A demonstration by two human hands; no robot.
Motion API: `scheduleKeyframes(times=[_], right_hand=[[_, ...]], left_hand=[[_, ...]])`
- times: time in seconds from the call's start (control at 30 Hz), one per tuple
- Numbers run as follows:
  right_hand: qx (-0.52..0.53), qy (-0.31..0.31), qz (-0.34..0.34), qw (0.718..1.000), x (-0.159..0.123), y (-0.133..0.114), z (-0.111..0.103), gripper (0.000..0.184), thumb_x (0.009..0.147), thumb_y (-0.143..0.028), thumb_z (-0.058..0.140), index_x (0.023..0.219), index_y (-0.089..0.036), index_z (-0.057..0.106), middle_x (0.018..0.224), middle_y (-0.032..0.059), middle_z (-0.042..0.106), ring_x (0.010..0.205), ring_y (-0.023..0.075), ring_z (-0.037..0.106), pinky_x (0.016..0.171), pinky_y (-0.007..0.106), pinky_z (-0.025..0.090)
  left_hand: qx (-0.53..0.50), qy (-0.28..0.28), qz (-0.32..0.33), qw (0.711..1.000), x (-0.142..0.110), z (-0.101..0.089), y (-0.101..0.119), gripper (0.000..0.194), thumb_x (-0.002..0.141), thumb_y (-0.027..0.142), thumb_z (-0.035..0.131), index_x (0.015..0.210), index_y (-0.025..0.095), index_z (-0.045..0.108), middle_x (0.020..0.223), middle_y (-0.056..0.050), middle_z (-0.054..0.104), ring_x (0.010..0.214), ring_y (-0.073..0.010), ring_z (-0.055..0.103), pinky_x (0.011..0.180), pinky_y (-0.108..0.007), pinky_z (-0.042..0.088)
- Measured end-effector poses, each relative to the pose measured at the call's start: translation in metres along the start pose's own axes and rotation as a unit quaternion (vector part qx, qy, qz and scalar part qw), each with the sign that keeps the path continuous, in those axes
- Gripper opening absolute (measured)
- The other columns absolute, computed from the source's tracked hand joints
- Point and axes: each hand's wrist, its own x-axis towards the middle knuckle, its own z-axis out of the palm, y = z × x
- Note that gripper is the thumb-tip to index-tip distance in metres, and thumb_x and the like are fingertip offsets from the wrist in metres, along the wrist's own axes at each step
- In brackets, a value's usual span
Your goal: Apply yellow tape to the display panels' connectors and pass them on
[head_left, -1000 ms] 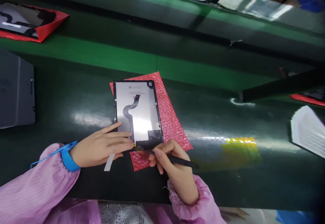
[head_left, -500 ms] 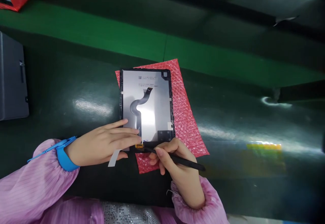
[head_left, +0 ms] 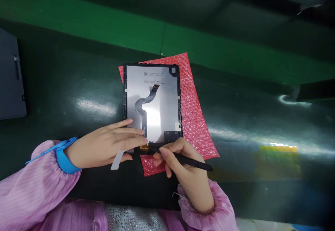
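Note:
A tablet panel (head_left: 153,102) lies back-side up on a red bubble-wrap sheet (head_left: 192,119), silver with a dark flex cable (head_left: 145,102) curving across it. My left hand (head_left: 107,147) rests on the panel's near left corner, fingers stretched flat, with a white strip (head_left: 116,160) pinned under the thumb. My right hand (head_left: 180,168) is closed on a thin black stylus-like tool (head_left: 183,158). The tool's tip touches the small orange connector (head_left: 143,147) at the panel's near edge.
The dark green bench top (head_left: 248,133) has a bright green band (head_left: 209,49) behind it. A grey case (head_left: 10,77) sits at the left edge. A yellow tape mark (head_left: 278,149) lies to the right. A blue wrist strap (head_left: 61,156) is on my left wrist.
The view has tilted down and shifted, so the panel sits higher in frame. Both hands stay at the panel's near edge, the tool tip still at the connector.

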Motion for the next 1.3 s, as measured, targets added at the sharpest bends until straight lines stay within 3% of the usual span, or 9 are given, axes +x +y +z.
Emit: scheduleKeyframes(times=[0.47,0.67,1.1,1.2,1.3], right_hand=[[-0.028,0.007,0.003,1.000,0.001,-0.003,0.000,0.021,0.088,-0.026,0.070,0.072,-0.020,0.058,0.068,0.0020,0.076,0.034,0.0056,0.055,0.037,0.016,0.045],[-0.026,0.010,0.011,1.000,0.001,-0.002,0.001,0.024,0.088,-0.030,0.071,0.072,-0.020,0.057,0.068,0.0034,0.077,0.034,0.0072,0.056,0.036,0.018,0.046],[-0.083,0.017,-0.006,0.996,-0.002,-0.003,0.002,0.021,0.089,-0.027,0.070,0.073,-0.021,0.058,0.062,-0.0002,0.073,0.037,0.0088,0.058,0.039,0.021,0.048],[-0.112,0.050,-0.033,0.992,-0.005,-0.002,0.000,0.018,0.090,-0.024,0.069,0.075,-0.022,0.059,0.057,-0.0028,0.069,0.040,0.0096,0.058,0.044,0.023,0.050],[-0.074,0.106,-0.075,0.989,-0.012,0.002,-0.007,0.006,0.092,-0.025,0.068,0.089,-0.025,0.063,0.069,-0.0010,0.073,0.046,0.0112,0.061,0.048,0.026,0.053]], left_hand=[[-0.001,-0.036,0.010,0.999,0.000,0.000,-0.002,0.037,0.098,0.021,0.058,0.134,0.015,0.053,0.137,-0.010,0.063,0.135,-0.0193,0.053,0.125,-0.041,0.026],[0.025,-0.043,0.020,0.999,0.005,-0.004,0.001,0.026,0.102,0.023,0.050,0.123,0.015,0.063,0.134,-0.008,0.066,0.131,-0.0209,0.057,0.122,-0.042,0.032],[0.098,-0.013,0.018,0.995,0.006,0.003,0.006,0.026,0.105,0.026,0.045,0.120,0.019,0.065,0.130,-0.001,0.069,0.123,-0.0178,0.061,0.119,-0.038,0.034],[0.118,-0.002,0.019,0.993,0.007,0.005,0.008,0.027,0.105,0.024,0.042,0.121,0.020,0.064,0.127,0.001,0.070,0.122,-0.0165,0.060,0.118,-0.037,0.033],[0.128,-0.008,0.013,0.992,0.008,0.008,0.010,0.027,0.103,0.023,0.045,0.125,0.021,0.062,0.124,0.000,0.070,0.122,-0.0176,0.058,0.117,-0.039,0.032]])
